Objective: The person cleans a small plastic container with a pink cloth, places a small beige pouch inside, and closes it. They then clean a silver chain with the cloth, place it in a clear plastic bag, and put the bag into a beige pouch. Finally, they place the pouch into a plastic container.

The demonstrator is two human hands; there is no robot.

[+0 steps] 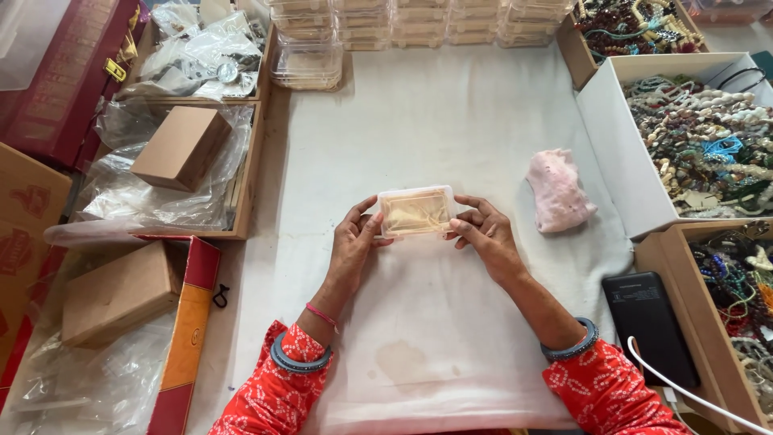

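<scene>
- Red patterned sleeves (274, 395) at the bottom edge of the frame sit nearest the camera, each wrist ringed by a grey bangle.
- Left hand (354, 242) and right hand (483, 235) are apart, each pinching one end of a small clear rectangular plastic box (416, 211) with a pale yellowish strand inside; it is held at the frame's centre, just above the white cloth (435, 129).
- Only fingertips grip the short ends, so, as I judge it, a slip could tip the box and, if the lid is loose, spill the strand.
- Right of the hands lies a crumpled pink cloth (558, 192); a black power bank (648, 322) with a white cable (692, 395) sits lower right, near enough for a sleeve to snag.
- Stacked clear plastic boxes (310, 60) line the top; open cardboard boxes of mixed beads (708, 137) fill the right edge, plain brown cartons (181, 147) on plastic bags the left.
</scene>
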